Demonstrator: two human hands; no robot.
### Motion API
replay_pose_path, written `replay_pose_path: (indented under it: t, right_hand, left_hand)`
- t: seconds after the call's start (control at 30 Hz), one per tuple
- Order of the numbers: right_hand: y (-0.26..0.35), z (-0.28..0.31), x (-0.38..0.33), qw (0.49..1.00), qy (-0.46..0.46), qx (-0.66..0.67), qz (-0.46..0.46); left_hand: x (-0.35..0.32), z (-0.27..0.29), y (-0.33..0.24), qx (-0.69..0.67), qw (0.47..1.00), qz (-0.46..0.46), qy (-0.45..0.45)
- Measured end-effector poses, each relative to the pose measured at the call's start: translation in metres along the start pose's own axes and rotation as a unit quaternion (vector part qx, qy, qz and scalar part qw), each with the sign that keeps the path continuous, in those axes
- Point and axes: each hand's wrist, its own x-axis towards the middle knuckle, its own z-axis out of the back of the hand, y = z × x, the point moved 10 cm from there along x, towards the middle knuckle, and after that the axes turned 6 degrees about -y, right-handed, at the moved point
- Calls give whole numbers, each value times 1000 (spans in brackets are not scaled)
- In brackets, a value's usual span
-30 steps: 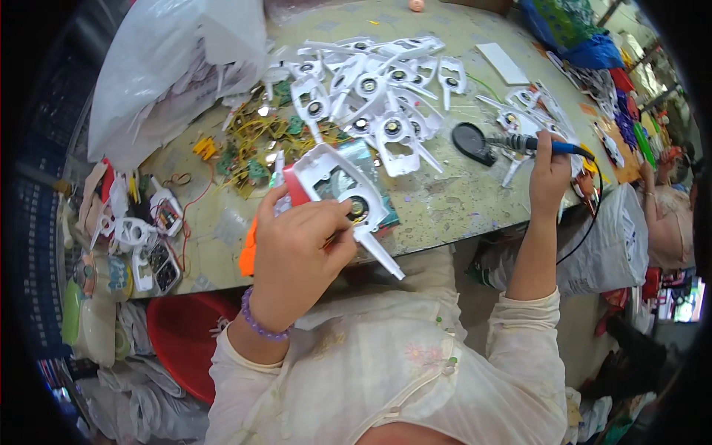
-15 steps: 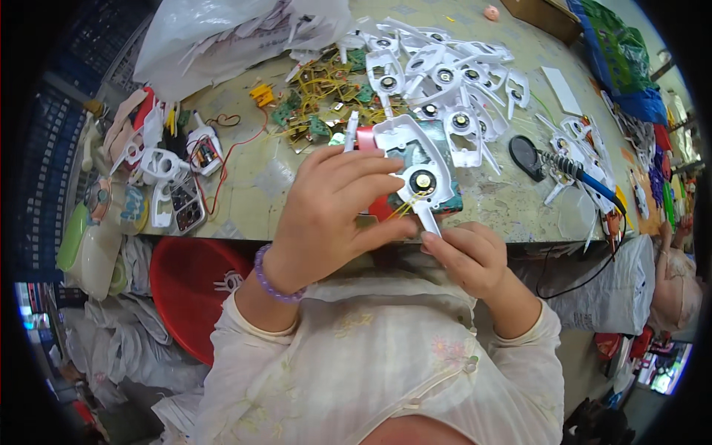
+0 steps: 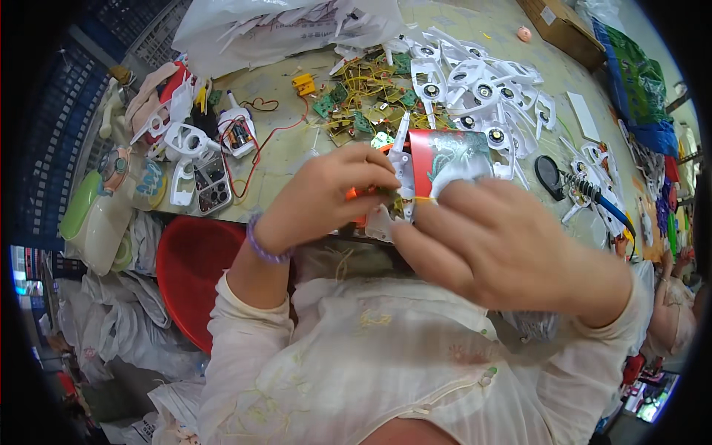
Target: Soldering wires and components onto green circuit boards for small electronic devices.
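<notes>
Hands: left hand pinching small wired part, frame centre; right hand blurred, grip I can't tell.
Yellow wire: being handled, I judge; next move calls for steadiness.

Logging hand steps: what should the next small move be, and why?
Probably ease the yellow wire straight with the right hand, the left hand steadying: the wire shows between both hands' fingertips, and the soldering iron lies aside, in neither hand.
</notes>
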Motion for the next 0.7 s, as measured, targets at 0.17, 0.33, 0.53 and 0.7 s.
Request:
replay_pose_path:
  t: [0.17,0.33,0.53,0.7]
  right_hand:
    - [-99,-30,50,923,48,270,-269]
    - [-158,-137,-14,622,-19,587,-517]
    - [-172,-144,-21,691,5,538,-483]
    - [-183,-153,8,806,65,433,-398]
  left_hand:
    - [4,-11,63,-174,972,146,67]
    - [3,-24,91,-159,942,292,53]
    - [7,-8,84,-85,955,283,11]
    - [-24,0,105,-167,924,339,-51]
